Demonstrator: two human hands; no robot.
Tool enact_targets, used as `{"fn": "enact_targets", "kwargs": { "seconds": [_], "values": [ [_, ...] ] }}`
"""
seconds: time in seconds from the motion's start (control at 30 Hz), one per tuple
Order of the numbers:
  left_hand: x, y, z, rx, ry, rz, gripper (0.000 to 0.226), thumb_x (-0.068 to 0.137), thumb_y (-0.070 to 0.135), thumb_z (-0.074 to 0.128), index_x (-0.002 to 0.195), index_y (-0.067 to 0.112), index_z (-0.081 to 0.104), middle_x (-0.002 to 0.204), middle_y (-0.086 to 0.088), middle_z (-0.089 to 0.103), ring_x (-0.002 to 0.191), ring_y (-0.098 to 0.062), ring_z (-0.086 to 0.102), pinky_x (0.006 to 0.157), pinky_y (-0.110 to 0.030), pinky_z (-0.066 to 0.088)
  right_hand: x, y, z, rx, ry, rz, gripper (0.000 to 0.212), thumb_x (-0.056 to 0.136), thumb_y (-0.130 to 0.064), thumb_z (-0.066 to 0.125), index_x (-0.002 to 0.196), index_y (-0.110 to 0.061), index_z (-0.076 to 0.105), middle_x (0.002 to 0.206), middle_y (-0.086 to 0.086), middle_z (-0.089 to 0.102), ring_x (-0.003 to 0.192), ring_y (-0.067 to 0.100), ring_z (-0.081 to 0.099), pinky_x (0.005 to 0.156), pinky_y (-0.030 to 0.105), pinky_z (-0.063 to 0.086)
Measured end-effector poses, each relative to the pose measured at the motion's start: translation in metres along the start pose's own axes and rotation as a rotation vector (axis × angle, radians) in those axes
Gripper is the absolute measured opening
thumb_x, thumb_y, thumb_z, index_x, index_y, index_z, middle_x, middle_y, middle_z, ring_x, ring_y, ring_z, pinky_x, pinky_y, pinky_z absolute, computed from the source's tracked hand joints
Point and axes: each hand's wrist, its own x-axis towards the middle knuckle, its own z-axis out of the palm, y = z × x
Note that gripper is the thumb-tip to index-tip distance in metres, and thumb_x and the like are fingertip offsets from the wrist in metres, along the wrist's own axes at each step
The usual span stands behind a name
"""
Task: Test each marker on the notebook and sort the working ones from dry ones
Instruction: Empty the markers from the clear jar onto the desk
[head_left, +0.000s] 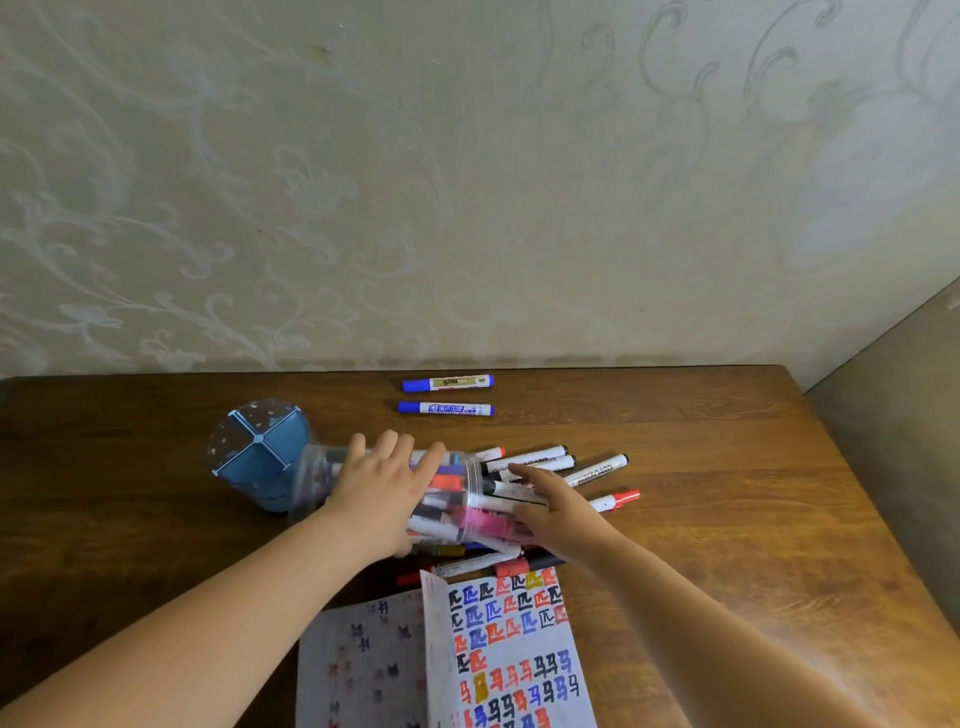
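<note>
The notebook (498, 654) lies open at the near table edge; its right page is filled with rows of black, blue, red and yellow test marks, and its left page shows faint bleed-through.

Just beyond the notebook, a clear plastic jar (457, 499) lies on its side, mouth to the right, packed with markers. The left hand (384, 483) rests on top of the jar, fingers straight and slightly spread over its wall. The right hand (550, 506) lies at the jar mouth, fingers extended over the spilled markers (550, 462); whether it pinches one cannot be told, since the hand covers them.

More markers fan out to the right, including one with a red cap (618, 500). A blue divided holder (257, 454) stands touching the jar's base. Two blue-capped markers (447, 396) lie parallel near the far edge of the wooden table (727, 519), well apart from the pile.
</note>
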Motion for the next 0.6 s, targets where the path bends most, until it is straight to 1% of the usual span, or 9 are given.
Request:
{"fn": "enact_targets", "kwargs": {
  "seconds": [0.03,0.07,0.1,0.13,0.23,0.3,0.37,0.43,0.6],
  "values": [
    [-0.001,0.000,0.001,-0.012,-0.012,0.001,0.105,0.070,0.052,0.068,0.144,0.024,-0.001,0.142,-0.010,0.024,0.128,-0.028,0.024,0.104,-0.047,0.022,-0.001,0.003,0.001,-0.130,-0.014,-0.032,0.059,0.091,-0.024,0.052,0.144,-0.035,0.029,0.150,-0.003,0.030,0.135,0.021,0.032,0.111,0.046,0.032],
    [-0.001,-0.001,0.002,-0.031,-0.017,-0.001,0.105,0.070,0.052,0.067,0.144,0.027,-0.001,0.142,-0.010,0.025,0.128,-0.027,0.024,0.104,-0.047,0.022,-0.001,0.006,0.002,-0.265,-0.036,-0.067,0.066,0.089,-0.027,0.054,0.146,-0.035,0.023,0.153,-0.005,0.024,0.142,0.020,0.017,0.116,0.051,0.015],
    [-0.002,-0.001,0.001,-0.048,-0.017,-0.003,0.104,0.070,0.053,0.067,0.144,0.029,-0.001,0.141,-0.009,0.025,0.128,-0.027,0.023,0.103,-0.046,0.022,-0.002,0.007,0.005,-0.386,-0.056,-0.107,0.073,0.087,-0.032,0.057,0.148,-0.035,0.017,0.155,-0.007,0.018,0.145,0.018,0.007,0.117,0.052,0.003],
    [-0.002,-0.001,0.000,-0.055,-0.014,0.000,0.103,0.070,0.054,0.066,0.144,0.030,-0.001,0.141,-0.009,0.025,0.127,-0.027,0.023,0.103,-0.045,0.022,-0.002,0.007,0.007,-0.479,-0.074,-0.136,0.080,0.085,-0.036,0.059,0.148,-0.035,0.011,0.156,-0.009,0.013,0.145,0.017,0.001,0.117,0.052,-0.002],
    [-0.002,0.001,-0.006,0.003,0.013,0.028,0.100,0.072,0.055,0.063,0.145,0.032,-0.001,0.140,-0.010,0.026,0.127,-0.028,0.022,0.103,-0.046,0.019,0.002,0.006,0.013,-0.626,-0.029,-0.171,0.084,0.085,-0.046,0.060,0.149,-0.035,0.007,0.154,-0.008,0.017,0.143,0.021,0.010,0.117,0.049,0.005],
    [-0.003,0.000,-0.011,0.058,0.022,0.038,0.098,0.074,0.053,0.063,0.145,0.032,-0.001,0.140,-0.011,0.026,0.127,-0.029,0.021,0.104,-0.047,0.017,0.004,0.004,0.011,-0.689,0.034,-0.189,0.073,0.089,-0.049,0.054,0.148,-0.035,0.014,0.148,-0.006,0.029,0.137,0.022,0.023,0.114,0.043,0.015],
    [-0.003,-0.004,-0.016,0.111,0.018,0.040,0.097,0.076,0.050,0.063,0.145,0.032,-0.001,0.141,-0.013,0.025,0.128,-0.031,0.021,0.104,-0.048,0.016,0.004,0.003,0.005,-0.742,0.074,-0.193,0.064,0.092,-0.049,0.048,0.147,-0.033,0.020,0.145,-0.006,0.035,0.134,0.021,0.027,0.112,0.040,0.019],
    [-0.005,-0.007,-0.020,0.164,0.018,0.050,0.095,0.078,0.045,0.063,0.146,0.030,-0.002,0.141,-0.014,0.025,0.128,-0.032,0.021,0.104,-0.048,0.016,0.005,0.006,0.002,-0.764,0.055,-0.170,0.068,0.091,-0.051,0.049,0.149,-0.034,0.016,0.149,-0.005,0.030,0.138,0.022,0.022,0.113,0.043,0.015],
    [-0.008,-0.013,-0.021,0.161,0.005,0.018,0.097,0.077,0.047,0.064,0.145,0.031,-0.003,0.141,-0.014,0.024,0.128,-0.031,0.021,0.104,-0.048,0.017,0.002,0.009,0.015,-0.776,-0.124,-0.151,0.104,0.078,-0.053,0.065,0.149,-0.034,-0.009,0.158,-0.008,-0.002,0.146,0.022,-0.005,0.116,0.054,-0.001]
  ]
}}
